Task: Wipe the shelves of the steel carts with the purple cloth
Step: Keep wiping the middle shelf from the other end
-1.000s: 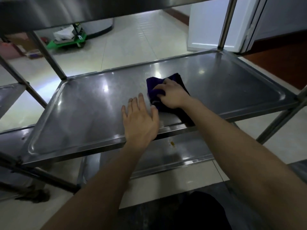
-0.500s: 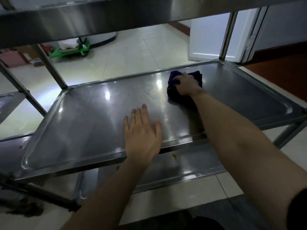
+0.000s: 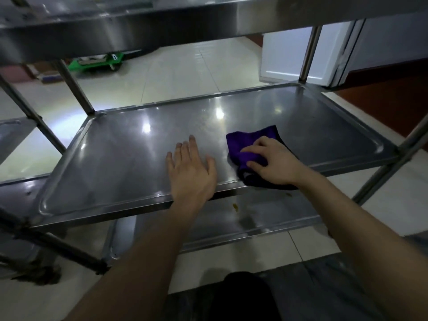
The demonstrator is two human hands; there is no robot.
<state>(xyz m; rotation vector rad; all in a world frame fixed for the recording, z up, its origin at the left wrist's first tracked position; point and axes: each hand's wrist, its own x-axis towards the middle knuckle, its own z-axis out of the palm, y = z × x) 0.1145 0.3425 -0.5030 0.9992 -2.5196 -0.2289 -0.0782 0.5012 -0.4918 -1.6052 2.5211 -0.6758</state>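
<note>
The middle shelf of a steel cart fills the view, a flat shiny tray with a raised rim. The purple cloth lies crumpled on it near the front edge, right of centre. My right hand lies on top of the cloth with its fingers bent over the fabric, pressing it down on the steel. My left hand rests flat on the shelf just left of the cloth, fingers straight and together, wrist over the front rim.
The top shelf hangs close overhead. A lower shelf shows a small yellow-brown spot. A second cart's shelf stands at the left. Behind are a tiled floor, a green dolly and a white door.
My right hand has drawn the cloth from the shelf's far edge back toward the front rim. My left hand stays flat in the same spot.
</note>
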